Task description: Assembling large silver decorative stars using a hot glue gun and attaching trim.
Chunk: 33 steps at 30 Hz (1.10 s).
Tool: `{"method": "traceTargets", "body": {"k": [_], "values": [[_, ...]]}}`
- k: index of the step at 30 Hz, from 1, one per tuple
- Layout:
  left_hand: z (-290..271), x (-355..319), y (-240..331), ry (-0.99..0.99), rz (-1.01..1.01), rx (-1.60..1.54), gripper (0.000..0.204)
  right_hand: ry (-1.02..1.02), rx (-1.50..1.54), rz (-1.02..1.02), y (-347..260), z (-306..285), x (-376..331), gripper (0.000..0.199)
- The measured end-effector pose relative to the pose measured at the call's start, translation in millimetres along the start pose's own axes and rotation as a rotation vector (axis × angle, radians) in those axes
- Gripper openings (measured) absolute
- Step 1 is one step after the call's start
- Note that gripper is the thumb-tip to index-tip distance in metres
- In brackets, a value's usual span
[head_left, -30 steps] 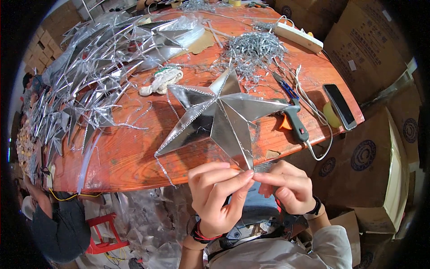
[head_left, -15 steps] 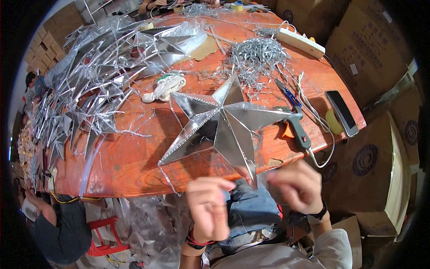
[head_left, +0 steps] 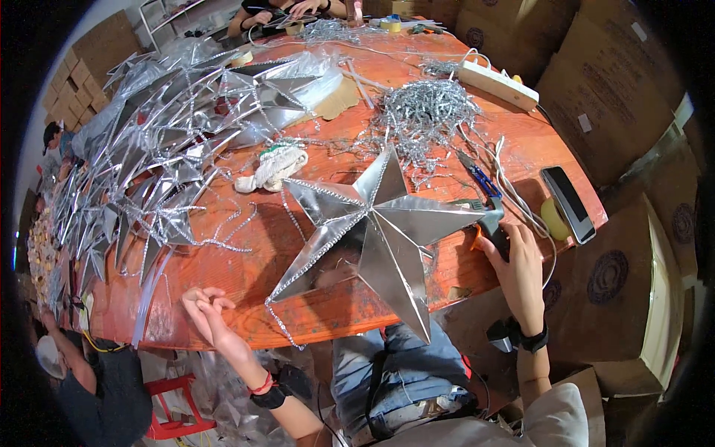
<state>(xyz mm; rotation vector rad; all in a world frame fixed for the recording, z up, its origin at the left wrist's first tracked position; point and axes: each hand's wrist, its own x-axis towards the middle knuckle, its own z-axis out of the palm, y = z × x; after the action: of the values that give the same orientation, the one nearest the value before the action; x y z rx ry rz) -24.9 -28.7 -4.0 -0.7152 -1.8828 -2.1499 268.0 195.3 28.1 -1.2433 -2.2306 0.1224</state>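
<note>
Head view, right hand (head_left: pixel 519 262): closed around the glue gun (head_left: pixel 488 222) handle at the table (head_left: pixel 521 141) edge, nozzle lying toward the star.
Left hand (head_left: pixel 205 309): holds nothing, fingers loosely curled, resting at the near rim.
Silver star (head_left: pixel 372 227): flat between both hands, lowest point hanging over the edge.
Bead trim (head_left: pixel 428 112): heaped behind, within reach.

Silver star (head_left: pixel 376 227) (beaded edge), orange table (head_left: pixel 223 264)

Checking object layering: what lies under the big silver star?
The silver star rests on the orange table, its lower point overhanging the edge above the person's jeans. Anything beneath its middle is hidden.
</note>
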Motion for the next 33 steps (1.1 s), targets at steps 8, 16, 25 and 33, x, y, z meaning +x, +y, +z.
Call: {"method": "traceTargets", "body": {"k": [8, 16, 25, 33], "values": [[0.2, -3.5, -0.7, 0.082, -0.143, 0.023, 0.022, 0.021, 0.200, 0.127, 6.4, -6.1, 4.9, 0.033], [1.8, -0.4, -2.0, 0.143, -0.042, 0.151, 0.017, 0.608, 0.377, 0.161, 33.6, -30.8, -10.9, 0.034], [-1.5, -6.0, -9.0, 0.112, -0.076, 0.134, 0.013, -0.307, 0.746, 0.044, -31.1, -29.3, 4.0, 0.030], [-1.0, -7.0, -5.8, 0.091, -0.079, 0.189, 0.009, -0.196, 0.583, -0.173, -28.6, -25.7, 9.6, 0.037]]}}
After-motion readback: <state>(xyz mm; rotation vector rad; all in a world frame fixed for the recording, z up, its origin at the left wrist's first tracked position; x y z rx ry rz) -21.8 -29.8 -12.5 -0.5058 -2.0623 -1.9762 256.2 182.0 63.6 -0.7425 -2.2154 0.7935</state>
